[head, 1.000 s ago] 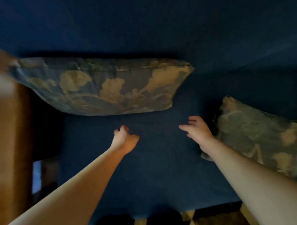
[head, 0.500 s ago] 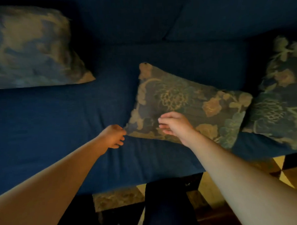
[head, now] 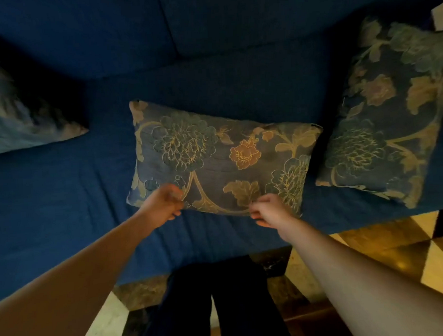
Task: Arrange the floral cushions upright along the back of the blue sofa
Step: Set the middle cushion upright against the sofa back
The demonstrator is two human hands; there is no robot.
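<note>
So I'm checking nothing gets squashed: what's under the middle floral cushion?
The middle cushion lies flat on the blue sofa seat, with both hands at its near edge. Only seat fabric shows around it; whatever is directly beneath is covered.

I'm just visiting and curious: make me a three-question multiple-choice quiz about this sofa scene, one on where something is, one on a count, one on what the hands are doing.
1. Where does the middle cushion lie?
A. On the floor
B. On the sofa seat
C. On top of another cushion

2. How many floral cushions show?
A. One
B. Three
C. Five

3. What are the two hands doing?
A. Resting on the floor
B. Holding a cup
C. Meeting the middle cushion's near edge

Answers:
1 B, blue seat fabric of the sofa shows all round it.
2 B, the middle one, the left cushion and the right cushion.
3 C, the left hand and right hand both sit at that edge; whether they grip it yet is unclear.
</note>
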